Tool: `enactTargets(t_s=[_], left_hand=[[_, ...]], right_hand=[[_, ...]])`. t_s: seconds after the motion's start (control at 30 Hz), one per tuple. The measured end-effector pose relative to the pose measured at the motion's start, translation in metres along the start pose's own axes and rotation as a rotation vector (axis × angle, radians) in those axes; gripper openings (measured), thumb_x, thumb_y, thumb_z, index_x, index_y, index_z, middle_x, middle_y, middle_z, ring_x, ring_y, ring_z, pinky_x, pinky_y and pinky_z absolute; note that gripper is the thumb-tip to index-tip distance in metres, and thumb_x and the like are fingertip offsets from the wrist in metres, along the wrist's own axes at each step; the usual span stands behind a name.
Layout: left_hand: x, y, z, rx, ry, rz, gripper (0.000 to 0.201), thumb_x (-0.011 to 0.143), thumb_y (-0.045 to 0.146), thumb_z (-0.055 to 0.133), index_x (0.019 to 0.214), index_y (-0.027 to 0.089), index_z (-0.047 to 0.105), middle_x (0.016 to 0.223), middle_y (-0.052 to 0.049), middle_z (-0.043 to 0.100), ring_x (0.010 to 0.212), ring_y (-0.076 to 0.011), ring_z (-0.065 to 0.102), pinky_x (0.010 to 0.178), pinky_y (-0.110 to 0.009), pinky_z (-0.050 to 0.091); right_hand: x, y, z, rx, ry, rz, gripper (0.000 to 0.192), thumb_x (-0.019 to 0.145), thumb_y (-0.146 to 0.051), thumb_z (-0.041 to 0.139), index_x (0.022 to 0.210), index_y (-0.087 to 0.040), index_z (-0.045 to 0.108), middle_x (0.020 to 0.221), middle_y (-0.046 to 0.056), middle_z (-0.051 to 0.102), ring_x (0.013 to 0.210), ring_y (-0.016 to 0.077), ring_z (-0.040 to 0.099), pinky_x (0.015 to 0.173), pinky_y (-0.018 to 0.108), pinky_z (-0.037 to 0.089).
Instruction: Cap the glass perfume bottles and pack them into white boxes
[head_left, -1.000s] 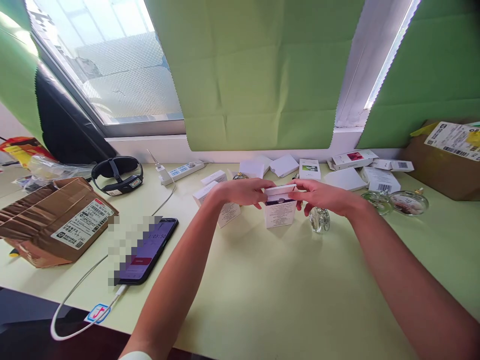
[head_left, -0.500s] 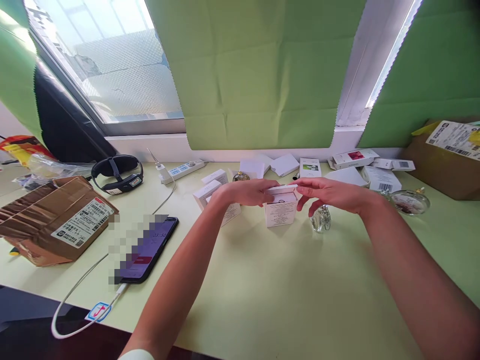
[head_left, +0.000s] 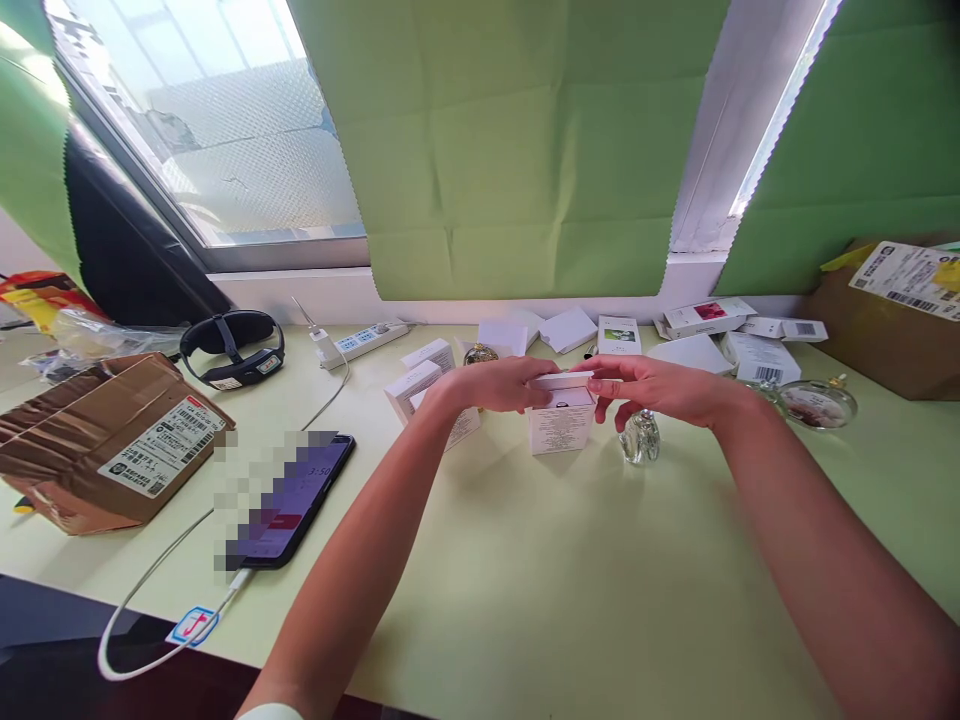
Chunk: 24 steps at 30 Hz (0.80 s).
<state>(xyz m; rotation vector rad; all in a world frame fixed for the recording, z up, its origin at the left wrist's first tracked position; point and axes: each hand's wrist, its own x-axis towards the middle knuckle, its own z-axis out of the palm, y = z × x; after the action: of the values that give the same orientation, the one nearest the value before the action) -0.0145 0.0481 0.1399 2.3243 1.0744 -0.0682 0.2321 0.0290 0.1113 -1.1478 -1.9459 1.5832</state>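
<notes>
A small white printed carton [head_left: 561, 430] stands upright on the table between my hands, its top flap tilted above the opening. My left hand [head_left: 504, 385] closes on the carton's left side and the flap. From the right, my right hand [head_left: 652, 385] pinches the flap's edge with thumb and fingers, some of them bent down beside the carton. Just under that hand stands a clear faceted glass bottle [head_left: 640, 438], partly covered by the fingers. Behind my left wrist a dark, gold-patterned rounded item [head_left: 480, 355] shows in part, near more white cartons [head_left: 417, 385].
Several white boxes [head_left: 694, 352] lie along the back, with a round clear bottle [head_left: 817, 404] at right. To the left are a phone [head_left: 307, 500] on a cable, an open brown box [head_left: 161, 450], a headset [head_left: 236, 350] and a power strip [head_left: 373, 340]. Another brown box [head_left: 885, 335] stands far right.
The carton's top flap has come down slightly over the opening under both hands. The carton and bottle stay in place; the whole view has shifted a little.
</notes>
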Motion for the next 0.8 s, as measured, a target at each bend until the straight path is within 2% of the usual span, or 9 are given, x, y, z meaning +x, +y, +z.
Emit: enactTargets(t_s=[0.27, 0.4, 0.5, 0.57, 0.7, 0.8], left_hand=[[0.000, -0.008, 0.000, -0.064, 0.000, -0.033, 0.041, 0.092, 0.044, 0.048, 0.127, 0.026, 0.053, 0.121, -0.005, 0.063, 0.091, -0.0179, 0.063, 0.075, -0.029, 0.047], [-0.001, -0.012, -0.002, -0.078, -0.004, -0.104, 0.045, 0.091, 0.052, 0.049, 0.128, 0.028, 0.052, 0.115, -0.006, 0.065, 0.087, -0.0184, 0.064, 0.073, -0.029, 0.047], [-0.001, -0.014, -0.002, -0.115, -0.017, -0.104, 0.046, 0.090, 0.053, 0.050, 0.129, 0.029, 0.051, 0.110, -0.005, 0.067, 0.086, -0.0189, 0.066, 0.075, -0.031, 0.048], [0.000, -0.015, -0.001, -0.142, -0.022, -0.081, 0.046, 0.091, 0.051, 0.050, 0.131, 0.029, 0.050, 0.113, -0.005, 0.067, 0.086, -0.0187, 0.067, 0.075, -0.031, 0.049], [0.002, -0.015, 0.000, -0.173, -0.014, -0.034, 0.050, 0.090, 0.047, 0.051, 0.136, 0.027, 0.045, 0.114, -0.007, 0.066, 0.088, -0.0192, 0.067, 0.073, -0.030, 0.049], [0.000, -0.014, -0.001, -0.188, -0.004, -0.020, 0.056, 0.090, 0.046, 0.053, 0.140, 0.027, 0.039, 0.112, -0.008, 0.066, 0.089, -0.0196, 0.067, 0.073, -0.030, 0.049]], right_hand=[[-0.005, -0.003, -0.001, 0.022, -0.018, 0.024, 0.047, 0.095, -0.036, 0.056, 0.142, -0.030, 0.051, 0.117, 0.008, 0.065, 0.102, 0.0225, 0.067, 0.078, 0.035, 0.060], [-0.005, -0.003, 0.001, 0.041, -0.061, 0.036, 0.053, 0.095, -0.040, 0.058, 0.146, -0.030, 0.046, 0.117, 0.008, 0.065, 0.101, 0.0228, 0.068, 0.082, 0.037, 0.060], [-0.005, -0.005, 0.002, 0.044, -0.117, 0.036, 0.059, 0.095, -0.047, 0.057, 0.149, -0.028, 0.042, 0.119, 0.009, 0.067, 0.101, 0.0223, 0.068, 0.085, 0.037, 0.059], [-0.004, -0.007, 0.004, -0.003, -0.087, 0.030, 0.061, 0.094, -0.051, 0.058, 0.149, -0.028, 0.043, 0.116, 0.008, 0.069, 0.094, 0.0205, 0.070, 0.083, 0.036, 0.059], [0.005, -0.011, 0.012, -0.137, 0.062, -0.031, 0.054, 0.095, -0.055, 0.055, 0.140, -0.026, 0.055, 0.095, 0.006, 0.073, 0.075, 0.0176, 0.069, 0.070, 0.033, 0.057], [0.010, -0.010, 0.015, -0.132, 0.122, -0.044, 0.052, 0.095, -0.054, 0.054, 0.135, -0.022, 0.059, 0.085, 0.006, 0.073, 0.069, 0.0174, 0.068, 0.065, 0.032, 0.055]])
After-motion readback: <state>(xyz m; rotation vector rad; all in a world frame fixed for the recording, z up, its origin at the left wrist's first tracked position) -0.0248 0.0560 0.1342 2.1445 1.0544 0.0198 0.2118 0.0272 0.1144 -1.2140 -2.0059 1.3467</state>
